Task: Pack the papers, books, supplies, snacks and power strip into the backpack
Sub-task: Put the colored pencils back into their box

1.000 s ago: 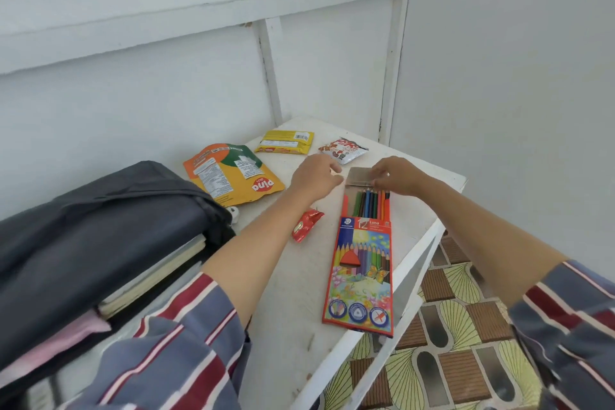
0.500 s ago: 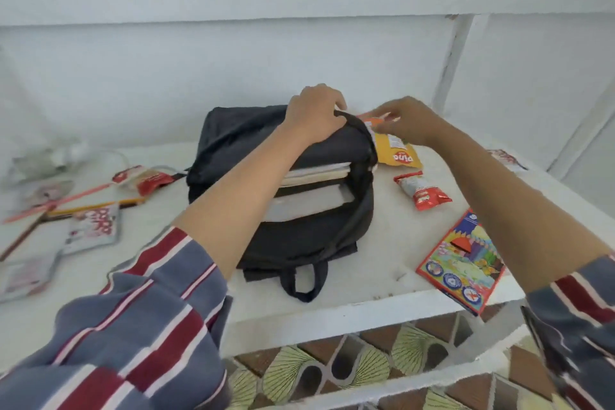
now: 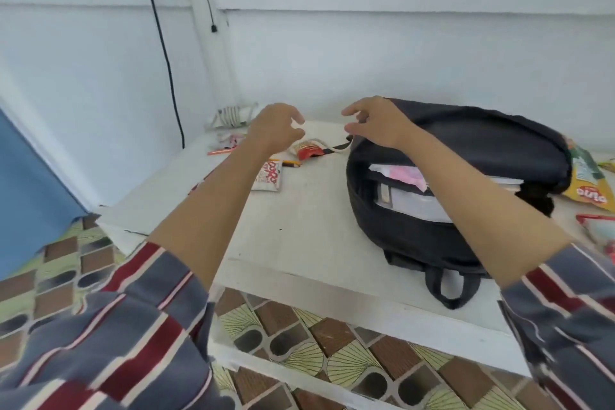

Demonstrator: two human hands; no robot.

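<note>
tabletop (image 3: pixel 299 236): white and painted; it carries the backpack on the right and loose items on the left and at the far right edge.
backpack (image 3: pixel 482 143): black soft fabric, lying flat with its main mouth unzipped toward the viewer. It will sag if lifted by one edge. The carry loop (image 3: pixel 449 289) at the near end looks like the firmest place to hold.
papers and books (image 3: pixel 412 206): already inside, stacked flat. Likely the heaviest part of the load, stiff enough to keep the mouth open.
yellow snack bag (image 3: pixel 589 190): beside the backpack's right end, on the tabletop. Light and crinkly with crushable contents, so pinch it by a sealed edge.
white-and-red sachet (image 3: pixel 268 175): flat on the tabletop, left of the backpack. Thin and slippery, so slide it or pick it up by a corner.
small red packet (image 3: pixel 307 151): just beyond the sachet. Light and soft.
left grip (image 3: pixel 276 130): a bare hand, fingers loosely curled, holding nothing, hovering over the red packet.
right grip (image 3: pixel 376 123): a bare hand, fingers spread and relaxed, holding nothing, above the backpack's left end.
power strip (image 3: pixel 231 115): against the wall with its cord coiled around it, not yet packed. A rigid, heavier body, so grasp the body and coil together.
</note>
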